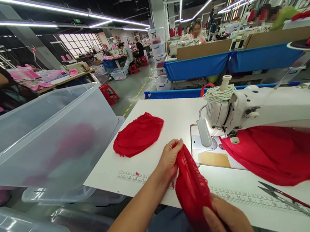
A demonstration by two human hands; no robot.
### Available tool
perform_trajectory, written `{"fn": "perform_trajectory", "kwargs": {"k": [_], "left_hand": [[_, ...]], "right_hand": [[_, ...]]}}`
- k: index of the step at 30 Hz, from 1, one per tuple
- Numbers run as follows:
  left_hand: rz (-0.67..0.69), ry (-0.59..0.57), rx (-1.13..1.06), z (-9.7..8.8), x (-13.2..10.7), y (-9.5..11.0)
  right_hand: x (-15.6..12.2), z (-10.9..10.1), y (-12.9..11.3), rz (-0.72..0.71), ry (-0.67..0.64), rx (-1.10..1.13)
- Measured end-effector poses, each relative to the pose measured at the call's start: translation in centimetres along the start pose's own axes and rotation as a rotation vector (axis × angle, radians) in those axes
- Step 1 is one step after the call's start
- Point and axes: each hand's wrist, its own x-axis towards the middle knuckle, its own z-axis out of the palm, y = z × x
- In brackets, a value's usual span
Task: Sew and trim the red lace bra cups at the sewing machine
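Observation:
A piece of red fabric (192, 183) with a gathered edge is stretched between my two hands, just over the table's front edge. My left hand (170, 158) pinches its upper end between thumb and fingers. Lower down on the right, my right hand (229, 222) grips the other end, and the fabric hangs toward my lap. On the white table (172, 106), another red fabric piece (140, 134) lies flat to the left. A larger red fabric pile (272, 154) rests under the arm of the white sewing machine (265, 105).
Scissors (288, 198) lie at the right, near a ruler scale (234, 196) printed along the table's front. A translucent plastic bin (70, 138) stands against the table's left side. Beyond are a red stool (108, 93), blue cloth troughs (199, 67) and several people at other machines.

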Motion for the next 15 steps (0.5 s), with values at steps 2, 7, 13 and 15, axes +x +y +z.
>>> {"fn": "perform_trajectory", "kwargs": {"k": [2,7,13,15], "left_hand": [[-0.093,-0.076,-0.009,0.2,-0.5,-0.1],[-0.179,-0.333,0.093,0.9,-1.4,-0.5],[-0.104,-0.423,0.251,1.2,-1.5,-0.9],[-0.085,-0.441,0.277,1.3,-1.6,-0.9]], "right_hand": [[0.6,-1.9,1.0,0.135,0.044,-0.01],[1.4,-5.7,5.1,0.226,0.157,-0.25],[2.0,-4.8,5.4,0.117,0.503,-0.646],[2.9,-3.8,4.1,-0.022,0.484,-0.558]]}}
